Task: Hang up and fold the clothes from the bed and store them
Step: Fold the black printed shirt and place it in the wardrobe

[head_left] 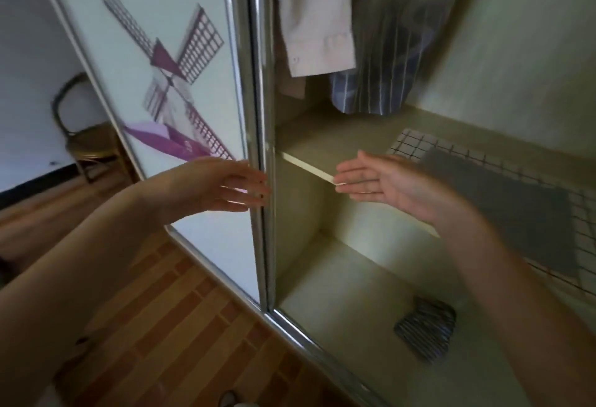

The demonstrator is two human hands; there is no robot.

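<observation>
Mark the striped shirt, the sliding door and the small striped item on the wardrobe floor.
striped shirt (380,61), head view, on its hanging body.
sliding door (154,61), head view, on the windmill panel.
small striped item (425,329), head view, on its middle.

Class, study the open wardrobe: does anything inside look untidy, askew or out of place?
One thing stands out. A small striped cloth lies crumpled and alone on the wardrobe floor, not folded flat like the grey garment on the shelf above. The white shirt and blue striped shirt hang normally.

Home bedroom: sliding-door wardrobe (167,51), hanging shirts (380,51).
</observation>
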